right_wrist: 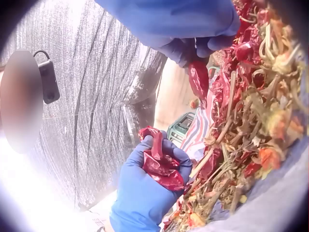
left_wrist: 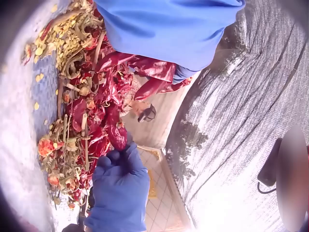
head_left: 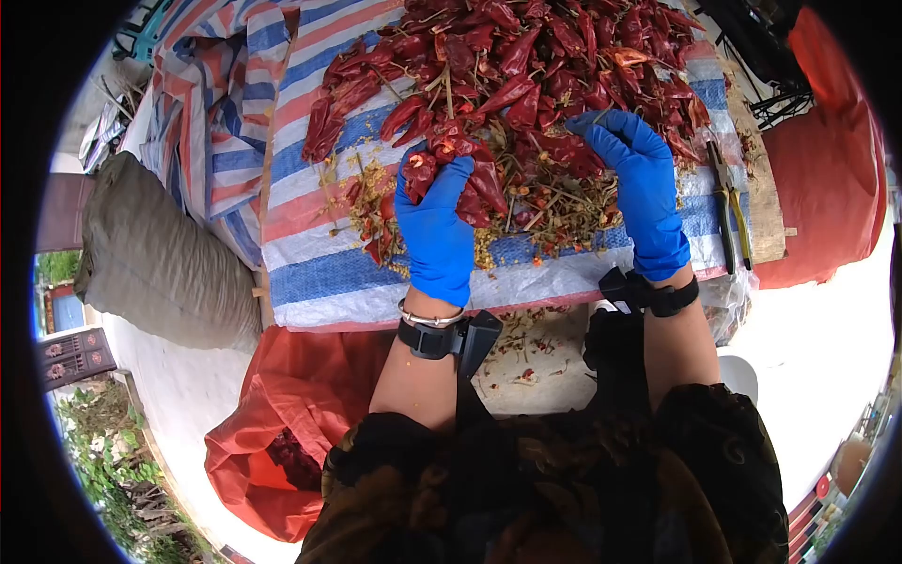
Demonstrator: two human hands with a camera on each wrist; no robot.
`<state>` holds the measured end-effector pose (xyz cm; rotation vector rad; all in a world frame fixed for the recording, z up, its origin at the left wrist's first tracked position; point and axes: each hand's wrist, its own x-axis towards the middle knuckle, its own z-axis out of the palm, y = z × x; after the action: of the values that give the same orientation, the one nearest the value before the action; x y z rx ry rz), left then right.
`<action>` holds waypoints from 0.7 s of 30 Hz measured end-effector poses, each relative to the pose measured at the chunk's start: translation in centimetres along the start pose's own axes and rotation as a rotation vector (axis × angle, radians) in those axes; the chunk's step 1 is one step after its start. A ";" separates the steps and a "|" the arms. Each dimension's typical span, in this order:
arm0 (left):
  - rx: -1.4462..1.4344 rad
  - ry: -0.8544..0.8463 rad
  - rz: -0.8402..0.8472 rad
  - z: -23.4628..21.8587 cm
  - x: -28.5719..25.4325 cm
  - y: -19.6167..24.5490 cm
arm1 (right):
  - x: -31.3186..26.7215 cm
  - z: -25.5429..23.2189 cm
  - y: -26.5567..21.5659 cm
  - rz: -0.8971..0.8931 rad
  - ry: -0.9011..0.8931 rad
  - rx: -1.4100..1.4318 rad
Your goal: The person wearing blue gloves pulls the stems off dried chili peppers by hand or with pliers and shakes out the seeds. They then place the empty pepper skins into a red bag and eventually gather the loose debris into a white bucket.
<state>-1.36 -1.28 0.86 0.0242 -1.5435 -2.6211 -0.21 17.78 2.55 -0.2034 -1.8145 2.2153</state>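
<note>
The left hand [head_left: 437, 226], in a blue glove, grips several dried red chilies [right_wrist: 164, 169] against its palm, some sticking out past the fingers. In the right wrist view, the right hand [right_wrist: 178, 19] pinches one dark red chili [right_wrist: 198, 81] by its end between thumb and fingers. Both hands are over the near side of a heap of dried chilies [head_left: 512, 66], the right hand a little to the right of the left. Below and between them lie loose stems, seeds and broken bits [head_left: 540, 202].
A striped sheet [head_left: 329, 282] covers the work surface. Long-handled tongs or shears [head_left: 726, 207] lie at its right. A grey-green sack [head_left: 160, 254] stands at the left, a red bag [head_left: 291, 404] below, another red sack [head_left: 817, 188] at the right.
</note>
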 end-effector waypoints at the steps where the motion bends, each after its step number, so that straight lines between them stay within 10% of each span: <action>1: -0.120 -0.037 -0.091 0.1 0.0 0.2 | -0.1 0.1 -0.7 -0.002 -0.001 0.000; 11: 0.055 -0.335 -0.149 0.7 -1.4 1.4 | -1.2 1.2 -0.1 -0.460 -0.201 -0.201; 16: -0.390 -0.349 -0.640 0.7 -2.3 0.5 | -2.1 2.4 0.2 -0.695 -0.254 -0.354; 21: -0.362 -0.376 -0.605 0.2 -2.1 0.3 | -2.7 2.2 -0.8 -0.414 -0.259 -0.187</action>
<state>0.71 -1.07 1.13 -0.0380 -1.2650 -3.5290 1.89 15.06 3.59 0.4077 -1.9768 1.8512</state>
